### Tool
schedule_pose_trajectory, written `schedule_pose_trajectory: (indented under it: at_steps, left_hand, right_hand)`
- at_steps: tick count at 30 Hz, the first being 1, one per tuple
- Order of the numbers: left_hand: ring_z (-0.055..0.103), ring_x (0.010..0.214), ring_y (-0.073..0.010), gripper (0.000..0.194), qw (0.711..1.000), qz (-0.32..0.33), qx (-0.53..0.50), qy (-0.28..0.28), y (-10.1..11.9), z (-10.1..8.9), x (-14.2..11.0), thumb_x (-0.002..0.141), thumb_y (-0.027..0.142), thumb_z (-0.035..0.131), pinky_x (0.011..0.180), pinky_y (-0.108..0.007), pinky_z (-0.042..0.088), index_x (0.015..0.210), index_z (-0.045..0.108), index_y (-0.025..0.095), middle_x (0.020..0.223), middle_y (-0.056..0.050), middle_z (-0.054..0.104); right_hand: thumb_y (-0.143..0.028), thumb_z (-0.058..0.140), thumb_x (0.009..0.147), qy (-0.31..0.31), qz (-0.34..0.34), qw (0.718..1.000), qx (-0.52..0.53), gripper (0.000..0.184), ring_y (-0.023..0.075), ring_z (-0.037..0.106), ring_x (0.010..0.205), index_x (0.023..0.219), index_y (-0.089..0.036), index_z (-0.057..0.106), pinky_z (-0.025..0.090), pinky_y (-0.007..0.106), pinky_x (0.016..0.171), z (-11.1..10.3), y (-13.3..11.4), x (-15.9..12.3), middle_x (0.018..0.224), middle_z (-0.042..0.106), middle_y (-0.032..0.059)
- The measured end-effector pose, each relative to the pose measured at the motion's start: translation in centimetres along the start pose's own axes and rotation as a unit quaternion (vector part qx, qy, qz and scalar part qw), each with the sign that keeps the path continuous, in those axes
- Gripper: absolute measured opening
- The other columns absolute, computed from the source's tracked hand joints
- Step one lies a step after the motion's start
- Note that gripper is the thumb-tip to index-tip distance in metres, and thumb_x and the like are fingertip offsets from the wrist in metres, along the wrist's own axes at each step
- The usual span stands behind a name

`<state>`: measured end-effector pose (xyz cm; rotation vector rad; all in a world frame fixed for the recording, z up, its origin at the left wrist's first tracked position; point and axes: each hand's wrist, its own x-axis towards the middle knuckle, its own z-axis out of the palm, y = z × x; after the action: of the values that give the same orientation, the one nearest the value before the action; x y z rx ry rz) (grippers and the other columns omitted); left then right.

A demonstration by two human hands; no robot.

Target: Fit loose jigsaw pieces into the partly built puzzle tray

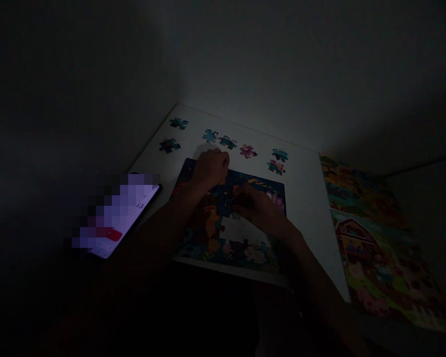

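A partly filled jigsaw puzzle (210, 223) with a dark blue border lies on a white surface, its pale gap at the lower middle right. My left hand (211, 166) rests over the puzzle's top edge with its fingers curled in; what is under them is hidden. Over the middle of the puzzle, just above the gap, my right hand (258, 206) is closed in a pinch on a dark puzzle piece, mostly covered by the fingers. Dim light blurs the detail there.
Several loose pieces lie beyond the puzzle, among them a teal piece (179, 123), a dark piece (169, 145) and a pink piece (248, 151). A lit phone (134, 218) is at left. On the right are a farm picture (375, 267) and another colourful picture (357, 191).
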<state>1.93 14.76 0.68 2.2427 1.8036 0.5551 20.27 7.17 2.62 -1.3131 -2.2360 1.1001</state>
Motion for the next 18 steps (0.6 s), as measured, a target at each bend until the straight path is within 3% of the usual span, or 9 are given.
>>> schedule_pose_trajectory:
  at_steps: [8, 18]
  left_hand:
    - [0.060, 0.092, -0.0229, 0.025, 1.000, 0.006, 0.004, 0.010, -0.12, 0.17, -0.01, 0.092, 0.016, 0.045, 0.084, -0.037, 0.043, 0.090, 0.070, 0.018, 0.094, -0.009, 0.068]
    - [0.059, 0.093, -0.0227, 0.025, 1.000, -0.005, -0.011, 0.000, 0.01, 0.08, -0.11, 0.093, 0.017, 0.046, 0.086, -0.038, 0.042, 0.093, 0.070, 0.018, 0.095, -0.009, 0.066]
  right_hand:
    - [-0.016, 0.063, 0.083, 0.024, -0.044, 0.998, -0.050, 0.027, 0.0216, 0.061, 0.098, 0.109, -0.021, 0.059, 0.049, 0.036, 0.083, 0.65, 0.65, 0.00, 0.108, 0.063, 0.0068]
    - [-0.030, 0.069, 0.083, -0.032, -0.049, 0.996, -0.069, 0.043, 0.0238, 0.058, 0.101, 0.122, -0.020, 0.054, 0.051, 0.039, 0.085, -0.15, -0.07, -0.68, 0.115, 0.056, 0.0096]
